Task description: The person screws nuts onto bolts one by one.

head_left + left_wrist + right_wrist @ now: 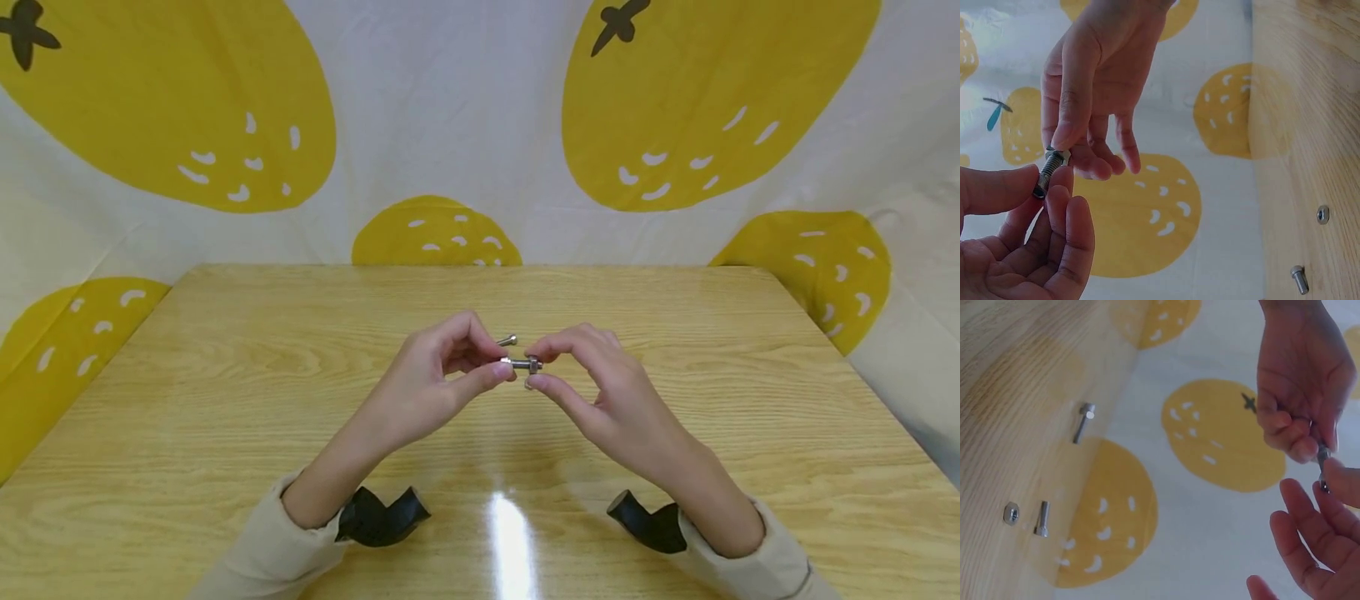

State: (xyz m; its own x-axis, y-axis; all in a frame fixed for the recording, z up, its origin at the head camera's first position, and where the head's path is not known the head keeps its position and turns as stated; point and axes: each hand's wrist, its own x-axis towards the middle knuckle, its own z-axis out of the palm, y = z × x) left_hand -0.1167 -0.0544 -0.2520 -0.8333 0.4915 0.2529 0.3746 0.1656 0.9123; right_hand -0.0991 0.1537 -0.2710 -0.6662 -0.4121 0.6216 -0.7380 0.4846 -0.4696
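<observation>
In the head view my left hand [427,379] pinches the head end of a bolt [519,364] between thumb and fingers. My right hand [607,387] holds the hex nut [533,364] on the bolt's other end with thumb and index finger. The bolt lies about level, above the table. From the left wrist, the threaded shank [1052,165] shows between both hands. Fingers cover most of the bolt [1323,459] in the right wrist view. Another bolt [512,340] lies on the table behind the hands, and a loose nut [529,383] is partly hidden by the right thumb.
Two loose bolts, one farther up [1084,422] and one lower [1042,519], lie on the wooden table [225,375] in the right wrist view, with a nut beside the lower one. A white cloth [450,108] with yellow fruit prints hangs behind the table.
</observation>
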